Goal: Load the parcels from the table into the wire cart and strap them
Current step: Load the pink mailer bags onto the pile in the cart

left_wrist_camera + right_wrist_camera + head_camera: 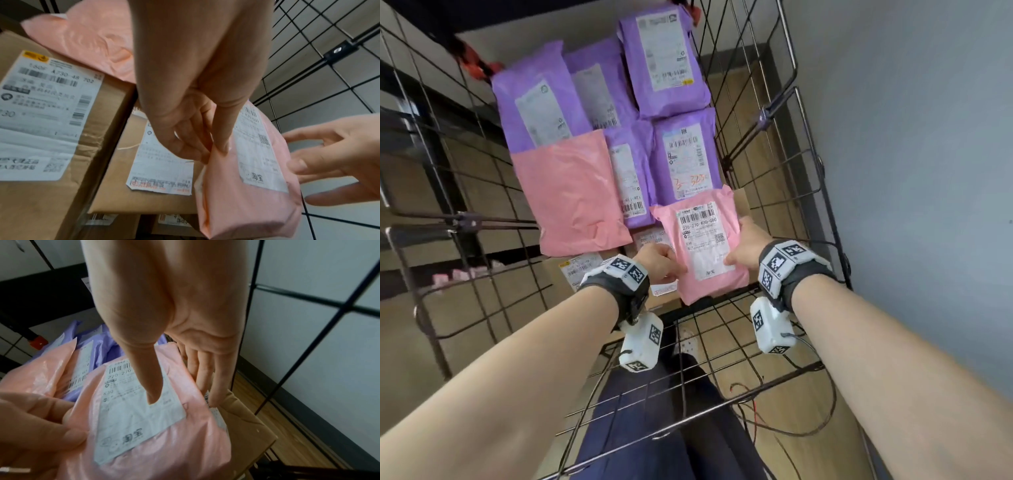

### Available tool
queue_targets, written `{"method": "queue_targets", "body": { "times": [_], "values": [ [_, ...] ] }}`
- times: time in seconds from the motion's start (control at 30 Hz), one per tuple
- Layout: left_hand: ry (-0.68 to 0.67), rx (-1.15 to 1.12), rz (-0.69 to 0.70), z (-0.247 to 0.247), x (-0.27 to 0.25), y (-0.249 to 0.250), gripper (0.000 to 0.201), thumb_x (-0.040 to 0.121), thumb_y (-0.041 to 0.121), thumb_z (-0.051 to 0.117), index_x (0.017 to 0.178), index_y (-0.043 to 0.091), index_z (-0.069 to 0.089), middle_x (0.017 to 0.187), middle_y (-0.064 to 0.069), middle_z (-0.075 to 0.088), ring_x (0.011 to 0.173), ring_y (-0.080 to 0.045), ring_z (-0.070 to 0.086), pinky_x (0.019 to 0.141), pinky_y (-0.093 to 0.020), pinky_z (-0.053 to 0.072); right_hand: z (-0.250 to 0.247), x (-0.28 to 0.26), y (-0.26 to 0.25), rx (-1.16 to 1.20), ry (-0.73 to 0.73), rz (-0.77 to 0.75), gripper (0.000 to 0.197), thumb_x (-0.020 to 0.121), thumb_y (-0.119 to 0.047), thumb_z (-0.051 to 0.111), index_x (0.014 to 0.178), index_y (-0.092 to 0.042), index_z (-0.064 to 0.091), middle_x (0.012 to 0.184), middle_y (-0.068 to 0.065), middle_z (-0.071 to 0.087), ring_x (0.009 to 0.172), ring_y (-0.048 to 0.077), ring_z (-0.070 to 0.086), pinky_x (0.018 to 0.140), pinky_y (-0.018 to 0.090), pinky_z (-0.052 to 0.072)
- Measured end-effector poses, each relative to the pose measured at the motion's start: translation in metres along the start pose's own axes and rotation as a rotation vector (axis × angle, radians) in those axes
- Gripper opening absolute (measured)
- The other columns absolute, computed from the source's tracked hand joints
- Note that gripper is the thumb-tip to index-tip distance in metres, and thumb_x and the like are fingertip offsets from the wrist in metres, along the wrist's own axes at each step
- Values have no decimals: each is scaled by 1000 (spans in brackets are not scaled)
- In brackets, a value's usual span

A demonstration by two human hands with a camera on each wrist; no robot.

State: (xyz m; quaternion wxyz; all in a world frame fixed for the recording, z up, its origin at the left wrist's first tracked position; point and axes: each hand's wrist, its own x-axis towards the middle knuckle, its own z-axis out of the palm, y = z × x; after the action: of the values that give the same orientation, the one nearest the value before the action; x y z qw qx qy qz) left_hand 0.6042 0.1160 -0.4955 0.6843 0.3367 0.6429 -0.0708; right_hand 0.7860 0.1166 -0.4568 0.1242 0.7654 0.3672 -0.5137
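A small pink parcel with a white label is held over the near right corner of the wire cart. My left hand pinches its left edge between thumb and fingers. At the parcel's right side is my right hand. Its thumb lies on the label and its straight fingers run down the right edge. Brown boxes lie directly under the parcel.
Several purple mailers and a large pink mailer fill the far part of the cart. An orange strap hook hangs at the far left wire. A grey wall stands close on the right. Cables trail on the floor.
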Motion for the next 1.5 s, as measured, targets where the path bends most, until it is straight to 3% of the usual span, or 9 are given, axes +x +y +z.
{"method": "queue_targets", "body": {
  "times": [0.17, 0.27, 0.4, 0.57, 0.67, 0.77, 0.9, 1.07, 1.5],
  "values": [
    [-40, 183, -17, 16, 9, -2, 16, 80, 5, 71, 92, 3, 62, 87, -8, 66, 74, -18, 66, 68, -25, 59, 9, 9, 4, -143, 86, -207, 116, 72, 9, 64, 142, -52, -6, 151, 8, 17, 130, 34, 38, 100, 50, 45],
    [-58, 196, -28, 23, 9, -2, 28, 82, 5, 68, 108, -1, 61, 102, -11, 67, 90, -25, 69, 80, -33, 57, 7, 10, 2, -441, 91, -352, 111, 72, 6, 65, 145, -48, 3, 157, -4, -15, 145, 30, 9, 105, 50, 39],
    [-68, 139, -76, 31, 10, 1, 29, 85, -3, 59, 114, -5, 54, 105, -15, 65, 95, -31, 67, 81, -35, 56, 5, 15, -1, -627, -7, -351, 112, 71, 8, 66, 148, -43, 1, 154, 0, -30, 146, 26, -10, 112, 53, 23],
    [-133, 238, -104, 35, 12, 0, 16, 88, -2, 57, 104, -1, 55, 90, -12, 67, 73, -19, 66, 72, -29, 58, -1, 13, -1, -647, -22, -346, 107, 70, 12, 58, 149, -40, 8, 157, 2, -21, 146, 31, 6, 109, 53, 33],
    [-167, 265, -141, 34, 6, 1, 23, 89, -1, 57, 111, 0, 57, 93, -10, 68, 79, -19, 67, 75, -34, 59, -5, 11, -1, -614, -12, -330, 103, 69, 10, 57, 145, -44, 13, 159, -2, -12, 140, 36, 23, 98, 54, 45],
    [-61, 368, -74, 25, -8, 11, 28, 88, 4, 57, 115, -2, 59, 85, -8, 60, 69, -17, 59, 62, -28, 54, -11, 5, -12, -595, 41, -367, 90, 72, 1, 60, 143, -40, 20, 156, 3, 10, 130, 35, 40, 90, 47, 50],
    [81, 474, 76, -1, -45, 25, 30, 94, 9, 50, 122, 0, 54, 110, -19, 63, 103, -31, 61, 93, -39, 48, -22, -28, -43, -638, 113, -399, 75, 82, -2, 57, 147, -23, 25, 152, 12, 23, 135, 33, 36, 98, 42, 45],
    [328, 477, 261, -47, -119, 33, 31, 90, 14, 53, 119, 8, 63, 121, -11, 63, 104, -25, 61, 86, -27, 47, -20, -88, -89, -681, 229, -513, 49, 86, -15, 55, 133, -13, 42, 135, 12, 45, 120, 34, 50, 94, 43, 46],
    [881, 311, 315, -203, -364, -67, 30, 92, 16, 48, 119, 13, 60, 124, -10, 61, 117, -28, 56, 97, -31, 44, 57, -291, -257, -759, 378, -889, 40, 88, -22, 53, 127, -12, 52, 133, 13, 53, 121, 32, 52, 97, 39, 45]
  ]
}}
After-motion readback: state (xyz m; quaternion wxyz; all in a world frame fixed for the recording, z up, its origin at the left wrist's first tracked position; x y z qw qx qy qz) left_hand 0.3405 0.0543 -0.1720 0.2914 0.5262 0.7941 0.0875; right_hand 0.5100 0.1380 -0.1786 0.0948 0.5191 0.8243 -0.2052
